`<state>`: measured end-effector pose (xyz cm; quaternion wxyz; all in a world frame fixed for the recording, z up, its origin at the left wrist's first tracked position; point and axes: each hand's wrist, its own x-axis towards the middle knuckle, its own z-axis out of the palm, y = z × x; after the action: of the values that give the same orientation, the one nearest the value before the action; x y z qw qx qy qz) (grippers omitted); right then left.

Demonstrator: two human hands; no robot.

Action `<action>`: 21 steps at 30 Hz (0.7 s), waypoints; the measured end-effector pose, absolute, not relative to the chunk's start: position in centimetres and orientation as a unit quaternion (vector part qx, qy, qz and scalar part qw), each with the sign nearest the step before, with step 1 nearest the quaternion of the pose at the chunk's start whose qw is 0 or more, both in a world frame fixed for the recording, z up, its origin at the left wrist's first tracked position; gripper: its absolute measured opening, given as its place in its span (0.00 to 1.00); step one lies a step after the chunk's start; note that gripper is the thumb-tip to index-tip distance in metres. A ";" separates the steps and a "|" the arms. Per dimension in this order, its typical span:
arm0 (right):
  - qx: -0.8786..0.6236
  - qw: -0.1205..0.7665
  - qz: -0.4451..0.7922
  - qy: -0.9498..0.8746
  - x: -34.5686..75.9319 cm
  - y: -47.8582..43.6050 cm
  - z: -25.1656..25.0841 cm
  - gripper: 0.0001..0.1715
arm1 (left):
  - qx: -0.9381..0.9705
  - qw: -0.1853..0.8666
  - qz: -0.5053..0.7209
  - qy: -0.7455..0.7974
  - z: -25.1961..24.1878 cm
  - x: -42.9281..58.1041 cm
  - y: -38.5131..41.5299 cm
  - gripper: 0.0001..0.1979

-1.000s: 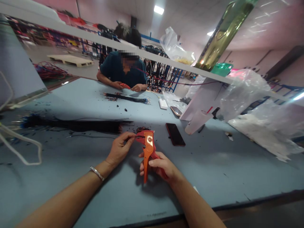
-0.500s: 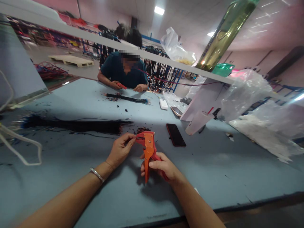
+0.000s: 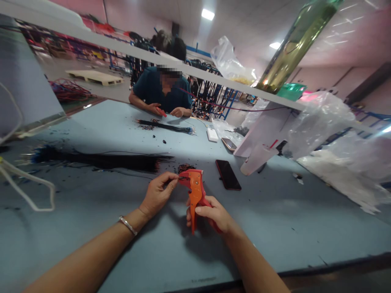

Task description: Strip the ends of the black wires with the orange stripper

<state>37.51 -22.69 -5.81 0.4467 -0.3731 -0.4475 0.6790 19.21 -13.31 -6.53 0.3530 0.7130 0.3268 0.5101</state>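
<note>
My right hand (image 3: 214, 213) is wrapped round the handles of a red and orange wire stripper (image 3: 196, 189), held upright above the table. Its jaws point left, toward my left hand (image 3: 160, 193). The thumb and fingers of that hand are pinched together at the jaw tip, on the end of a thin black wire (image 3: 139, 176) that trails off to the left. The very tip of the wire is too small to make out. Behind the stripper lies a little heap of cut insulation scraps (image 3: 185, 167). A thick bundle of black wires (image 3: 113, 160) stretches across the table on the left.
A dark phone (image 3: 228, 175) and a plastic cup with a straw (image 3: 258, 158) are to the right. Across the table (image 3: 275, 228), a co-worker (image 3: 161, 91) holds a red tool near a smaller wire bundle (image 3: 168, 127). Plastic bags (image 3: 320, 122) crowd the right side; a white looped cord (image 3: 33, 199) lies left.
The whole view has shifted slightly, so everything appears a little farther right. Both hands and the wire stripper keep nearly the same pose.
</note>
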 end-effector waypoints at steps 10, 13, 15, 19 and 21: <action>-0.388 0.454 0.653 -0.466 37.2 -22.7 -6.2 0.17 | 0.706 0.366 0.516 0.319 -6.1 19.3 -13.5 0.09; -0.396 0.455 0.646 -0.467 37.0 -22.7 -6.2 0.16 | 0.706 0.365 0.514 0.322 -6.1 19.2 -13.5 0.09; -0.395 0.456 0.646 -0.468 36.9 -22.7 -6.2 0.15 | 0.706 0.363 0.514 0.326 -6.1 19.2 -13.5 0.09; -0.394 0.457 0.650 -0.462 36.7 -22.7 -6.1 0.15 | 0.708 0.362 0.507 0.333 -6.1 19.2 -13.6 0.09; -0.398 0.456 0.653 -0.455 36.7 -22.8 -6.1 0.15 | 0.710 0.360 0.503 0.335 -6.1 19.2 -13.6 0.09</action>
<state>36.72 -22.80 -6.06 0.4561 -0.3977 -0.4550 0.6533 19.23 -13.63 -6.07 0.3597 0.7103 0.3355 0.5035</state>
